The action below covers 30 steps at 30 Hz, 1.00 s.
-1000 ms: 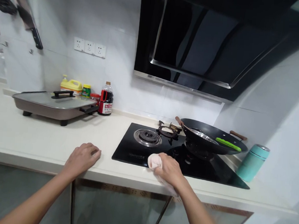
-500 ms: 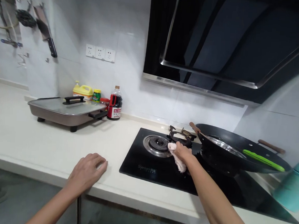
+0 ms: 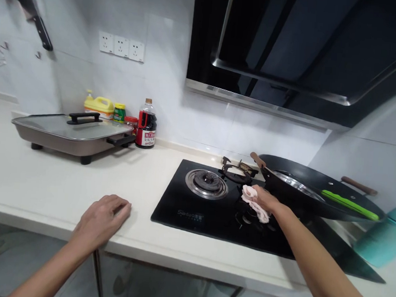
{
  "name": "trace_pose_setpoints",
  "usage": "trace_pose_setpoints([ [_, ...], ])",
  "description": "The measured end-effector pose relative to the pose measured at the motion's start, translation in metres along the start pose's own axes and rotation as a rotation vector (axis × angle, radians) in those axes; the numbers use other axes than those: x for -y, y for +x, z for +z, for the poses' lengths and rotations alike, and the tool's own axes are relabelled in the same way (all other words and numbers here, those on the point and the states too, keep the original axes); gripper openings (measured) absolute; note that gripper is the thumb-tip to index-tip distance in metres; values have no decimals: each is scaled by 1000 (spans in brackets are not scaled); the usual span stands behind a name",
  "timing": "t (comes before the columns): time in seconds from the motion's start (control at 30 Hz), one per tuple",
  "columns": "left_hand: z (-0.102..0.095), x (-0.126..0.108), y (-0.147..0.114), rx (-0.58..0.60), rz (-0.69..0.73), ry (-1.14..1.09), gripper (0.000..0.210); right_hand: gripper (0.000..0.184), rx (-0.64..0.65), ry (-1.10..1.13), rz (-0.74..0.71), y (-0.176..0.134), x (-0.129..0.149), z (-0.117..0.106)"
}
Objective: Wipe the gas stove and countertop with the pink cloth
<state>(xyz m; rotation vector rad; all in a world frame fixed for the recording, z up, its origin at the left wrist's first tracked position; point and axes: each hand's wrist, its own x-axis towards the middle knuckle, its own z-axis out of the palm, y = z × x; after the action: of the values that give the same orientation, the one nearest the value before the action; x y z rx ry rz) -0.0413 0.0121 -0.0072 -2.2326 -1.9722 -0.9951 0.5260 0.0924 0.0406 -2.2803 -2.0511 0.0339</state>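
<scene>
My right hand (image 3: 265, 200) is closed around a pale pink cloth (image 3: 253, 201) and presses it on the black glass stovetop (image 3: 193, 212), between the left burner (image 3: 206, 183) and the black wok (image 3: 318, 194). The wok sits on the right burner and holds a metal rack and a green utensil (image 3: 349, 204). A loose burner grate (image 3: 237, 171) lies at the back of the stove. My left hand (image 3: 101, 218) rests flat, palm down, on the cream countertop (image 3: 37, 181) near its front edge and holds nothing.
An electric skillet with a glass lid (image 3: 70, 134) stands at the left. Behind it are a yellow jug (image 3: 98, 105), small jars and a soy sauce bottle (image 3: 147, 125). A teal flask (image 3: 385, 236) stands right of the stove. A black range hood (image 3: 295, 51) hangs overhead; a cleaver (image 3: 33, 12) hangs on the wall.
My right hand has carried the cloth from the stove's front edge back to the left burner, then right toward the wok. My left hand stays on the counter.
</scene>
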Motion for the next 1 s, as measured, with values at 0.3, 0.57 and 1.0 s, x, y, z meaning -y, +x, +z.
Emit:
trace_pose_setpoints([
  [0.3,3,-1,3,2,-2,74,40,52,78,-19,46,-8,3,-12],
  [0.57,3,-1,4,-5,39,104,42,62,141,62,13,-29,15,-23],
  [1.0,5,3,4,18,65,116,41,107,232,338,-351,-66,3,-31],
])
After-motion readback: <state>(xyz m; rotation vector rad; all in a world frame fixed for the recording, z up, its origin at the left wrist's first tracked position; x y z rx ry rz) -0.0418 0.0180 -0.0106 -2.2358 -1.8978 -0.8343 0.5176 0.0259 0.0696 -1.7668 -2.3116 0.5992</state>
